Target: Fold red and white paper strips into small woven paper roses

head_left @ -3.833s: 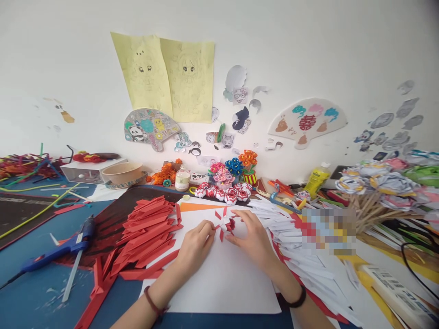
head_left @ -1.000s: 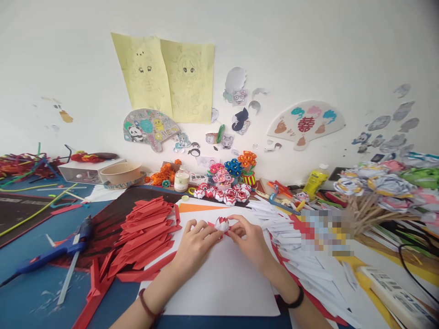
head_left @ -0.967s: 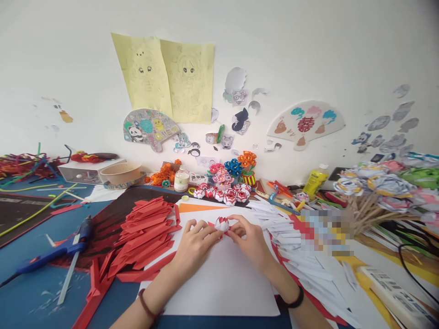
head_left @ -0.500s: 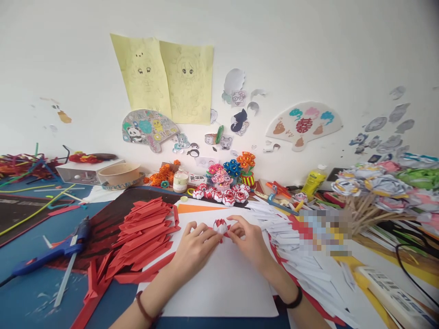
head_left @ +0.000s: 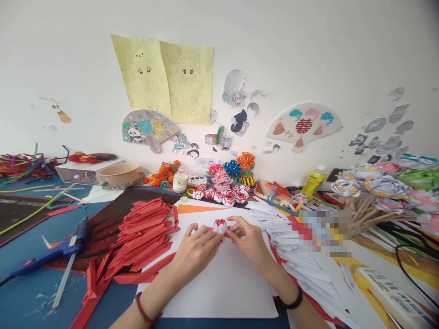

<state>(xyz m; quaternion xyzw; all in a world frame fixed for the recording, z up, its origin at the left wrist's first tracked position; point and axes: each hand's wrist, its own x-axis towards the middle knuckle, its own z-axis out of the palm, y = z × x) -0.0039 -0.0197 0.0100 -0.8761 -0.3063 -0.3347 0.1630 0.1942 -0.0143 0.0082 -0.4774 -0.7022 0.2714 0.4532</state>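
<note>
A small red and white folded paper flower (head_left: pixel 220 225) is held between my two hands, above the white paper sheet (head_left: pixel 222 292). My left hand (head_left: pixel 199 246) grips its left and lower side with fingers pressed together. On the other side, the thumb and index finger of my right hand (head_left: pixel 247 240) pinch its lower right edge, where a bit of red paper shows. Folded red paper strips (head_left: pixel 146 235) lie piled left of the sheet. Folded white paper strips (head_left: pixel 295 256) spread out on the right. The flower's underside is hidden by my fingers.
A blue glue gun (head_left: pixel 68 246) lies at the left with a glue stick in it. Finished red and white flowers (head_left: pixel 229 198) stand at the back, beside a small jar (head_left: pixel 180 180). A yellow bottle (head_left: pixel 313 182) and paper flowers on sticks (head_left: pixel 373 183) are at the right.
The red paper tips beside and beneath the flower show less than before. Both hands keep nearly the same place and hold.
</note>
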